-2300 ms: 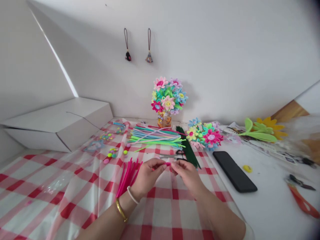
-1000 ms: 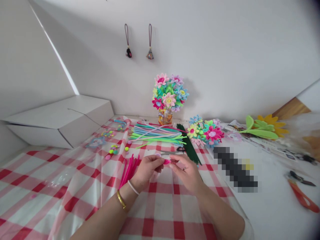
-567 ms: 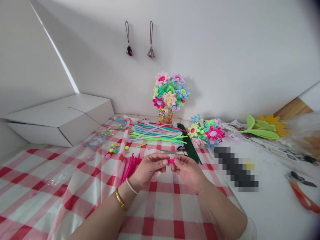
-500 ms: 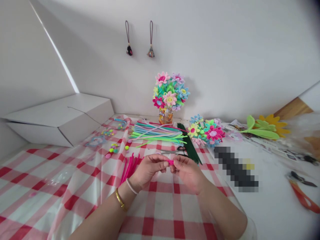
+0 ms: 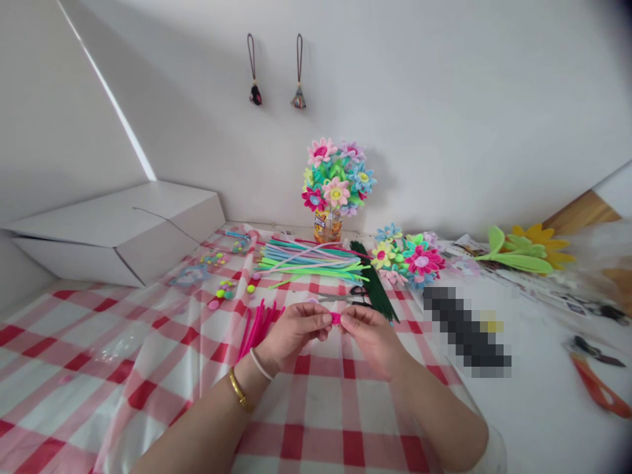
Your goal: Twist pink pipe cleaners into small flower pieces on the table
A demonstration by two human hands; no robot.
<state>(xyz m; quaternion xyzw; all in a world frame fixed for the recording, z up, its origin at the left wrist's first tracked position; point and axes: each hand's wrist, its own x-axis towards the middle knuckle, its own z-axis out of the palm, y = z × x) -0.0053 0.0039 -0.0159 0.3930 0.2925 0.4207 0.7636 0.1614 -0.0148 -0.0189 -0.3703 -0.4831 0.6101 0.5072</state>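
Observation:
Between the fingertips of both hands is a short, bright pink pipe cleaner point(image 5: 336, 318), mostly covered by the fingers. My left hand point(image 5: 298, 329) pinches its left end, and my right hand point(image 5: 371, 334) pinches the right end. Both hands are closed, held above the checked cloth. Loose pink pipe cleaners point(image 5: 257, 329) lie in a bunch beside my left wrist. Just beyond the hands rest scissors point(image 5: 340, 299) with black handles. Farther back is a pile of pastel and green pipe cleaners point(image 5: 311, 262), with dark green stems point(image 5: 378, 289) to its right.
A jar of fuzzy flowers point(image 5: 327, 226) stands by the wall. Another flower bunch point(image 5: 412, 260) lies to its right. Small coloured pompoms point(image 5: 226, 289) are scattered at left, near a white box point(image 5: 148, 227). On the right are a yellow flower point(image 5: 538, 245) and an orange-handled tool point(image 5: 597, 385).
The right fingers have shifted slightly left and closed further over the pink pipe cleaner, so less of it shows. The view has tilted a little; other things stay put.

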